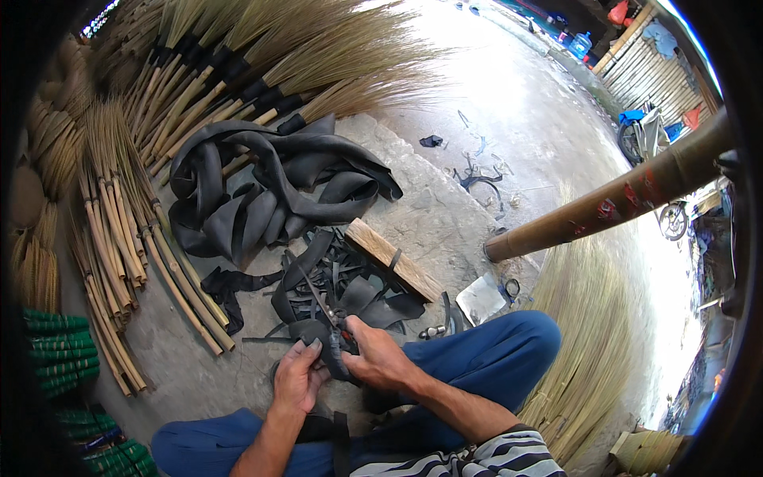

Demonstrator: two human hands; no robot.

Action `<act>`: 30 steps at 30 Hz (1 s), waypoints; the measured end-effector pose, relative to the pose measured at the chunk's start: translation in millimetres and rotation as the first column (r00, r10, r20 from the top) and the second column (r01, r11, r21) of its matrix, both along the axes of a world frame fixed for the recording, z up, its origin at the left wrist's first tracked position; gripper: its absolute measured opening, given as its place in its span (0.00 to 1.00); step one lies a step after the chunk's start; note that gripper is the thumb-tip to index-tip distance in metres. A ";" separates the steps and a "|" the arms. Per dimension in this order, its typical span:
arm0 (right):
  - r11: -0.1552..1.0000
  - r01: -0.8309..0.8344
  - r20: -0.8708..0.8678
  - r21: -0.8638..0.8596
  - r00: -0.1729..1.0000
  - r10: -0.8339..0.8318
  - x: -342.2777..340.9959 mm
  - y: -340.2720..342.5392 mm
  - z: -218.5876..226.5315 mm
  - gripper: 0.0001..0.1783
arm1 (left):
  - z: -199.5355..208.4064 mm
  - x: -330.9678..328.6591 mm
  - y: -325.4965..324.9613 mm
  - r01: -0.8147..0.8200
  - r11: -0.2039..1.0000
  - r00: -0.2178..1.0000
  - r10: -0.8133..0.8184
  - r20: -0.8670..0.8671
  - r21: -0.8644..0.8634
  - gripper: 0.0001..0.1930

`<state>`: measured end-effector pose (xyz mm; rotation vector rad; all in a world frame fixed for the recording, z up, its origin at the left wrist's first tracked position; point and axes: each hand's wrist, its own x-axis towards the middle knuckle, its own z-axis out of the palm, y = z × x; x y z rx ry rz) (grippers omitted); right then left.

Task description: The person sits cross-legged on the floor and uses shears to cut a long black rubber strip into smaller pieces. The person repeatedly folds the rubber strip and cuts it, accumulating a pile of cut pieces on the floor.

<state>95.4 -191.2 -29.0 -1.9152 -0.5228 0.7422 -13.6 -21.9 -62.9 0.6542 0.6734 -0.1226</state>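
Observation:
Seated with my knees apart, I hold a piece of black rubber sheet between the thumb and fingers of my left hand. My right hand is closed around the handles of a pair of scissors, whose blades point up and to the left beside the rubber. A loose pile of cut black rubber strips lies just beyond both hands. Behind it is a large tangled heap of wide black rubber. A wooden block with a dark band around it rests to the right of the strips.
Finished-looking brooms with bamboo handles are stacked at the far left, with more bamboo-handled bundles nearer. Green-bound bundles sit at the left edge. A bamboo post slants down on the right, beside long straw.

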 end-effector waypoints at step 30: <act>0.985 -0.087 0.033 -0.150 0.995 0.093 -19.6 9.1 20.9 0.20 | 43.7 12.7 71.1 -0.291 0.957 0.932 0.284 0.224 -0.001 0.02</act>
